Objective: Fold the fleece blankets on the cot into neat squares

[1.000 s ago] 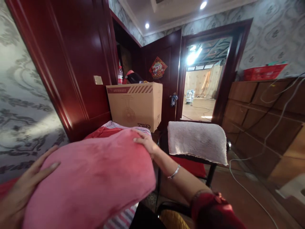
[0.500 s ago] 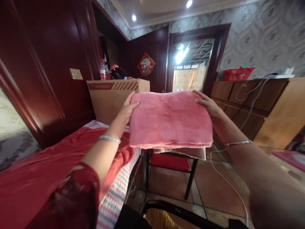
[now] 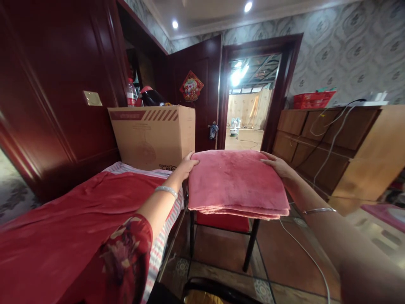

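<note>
A folded pink plush cloth, several layers thick along its near edge, lies level between my two hands. My left hand grips its far left corner, thumb on top and fingers around the side. At the far right corner, my right hand holds it the same way. Just below the cloth is a chair with a red seat and dark legs. Whether the cloth rests on the chair or hangs just above it, I cannot tell.
To the left, a red blanket covers a bed or table with a striped cloth. Behind it stands a cardboard box. A wooden cabinet carries a red basket. A white cable crosses the floor.
Both hands have lowered the pink cloth toward the chair. The brownish cloth edge seen beneath it before is now hidden. More of the doorway shows above it.
</note>
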Motion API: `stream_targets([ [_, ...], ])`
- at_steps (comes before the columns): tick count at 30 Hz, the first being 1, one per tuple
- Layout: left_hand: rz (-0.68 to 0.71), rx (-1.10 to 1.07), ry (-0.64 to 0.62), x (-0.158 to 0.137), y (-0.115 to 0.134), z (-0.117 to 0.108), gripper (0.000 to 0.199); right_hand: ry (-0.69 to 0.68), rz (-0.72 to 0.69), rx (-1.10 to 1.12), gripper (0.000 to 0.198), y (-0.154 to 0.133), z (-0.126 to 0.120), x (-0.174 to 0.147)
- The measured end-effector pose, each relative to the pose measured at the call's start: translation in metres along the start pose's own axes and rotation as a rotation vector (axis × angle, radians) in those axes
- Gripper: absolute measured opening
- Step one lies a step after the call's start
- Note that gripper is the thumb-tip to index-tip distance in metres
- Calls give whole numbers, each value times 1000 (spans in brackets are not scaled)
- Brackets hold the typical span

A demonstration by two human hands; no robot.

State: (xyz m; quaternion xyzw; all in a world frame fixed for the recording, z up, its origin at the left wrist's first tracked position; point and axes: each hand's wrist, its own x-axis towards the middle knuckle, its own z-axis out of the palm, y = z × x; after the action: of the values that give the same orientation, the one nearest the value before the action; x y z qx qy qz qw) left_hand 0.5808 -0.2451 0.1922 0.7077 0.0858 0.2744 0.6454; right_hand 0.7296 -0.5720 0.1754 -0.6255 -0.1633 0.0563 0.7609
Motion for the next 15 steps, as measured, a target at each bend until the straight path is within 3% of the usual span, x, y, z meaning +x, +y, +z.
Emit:
stream_targets([
  [6, 80, -3, -12, 12, 1, 11, 72, 8, -187, -17, 69, 1, -8, -2],
  [10, -1, 43, 6, 15, -6, 14, 66, 11, -68, -3, 56, 4, -9, -11],
  [15, -37, 63, 6, 13, -7, 9, 67, 28, -44, -5, 49, 3, -4, -15],
])
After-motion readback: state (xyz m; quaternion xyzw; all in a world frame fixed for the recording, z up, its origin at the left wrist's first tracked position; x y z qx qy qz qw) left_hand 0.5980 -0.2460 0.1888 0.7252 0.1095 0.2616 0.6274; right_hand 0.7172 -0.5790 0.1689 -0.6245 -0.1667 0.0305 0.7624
